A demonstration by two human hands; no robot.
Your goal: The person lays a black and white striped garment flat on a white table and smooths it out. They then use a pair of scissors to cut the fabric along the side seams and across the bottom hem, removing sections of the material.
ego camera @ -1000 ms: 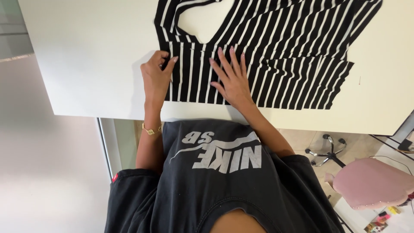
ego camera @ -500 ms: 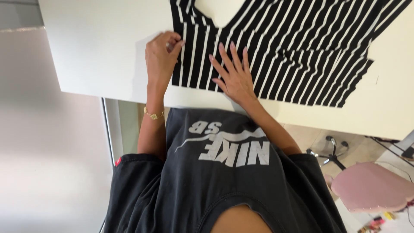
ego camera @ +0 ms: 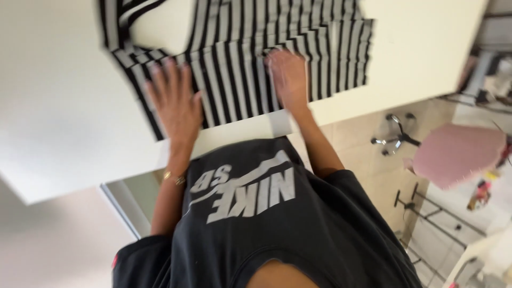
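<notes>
I see my left hand (ego camera: 175, 101) spread flat on the striped shirt (ego camera: 234, 58), near its collar. My right hand (ego camera: 288, 77) lies flat mid-shirt on the surface (ego camera: 58, 106).

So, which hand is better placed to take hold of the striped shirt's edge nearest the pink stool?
Probably the right hand: it lies flat and open on the striped shirt, closer to that edge. The left hand rests flat on the opposite side, below the neckline.
</notes>
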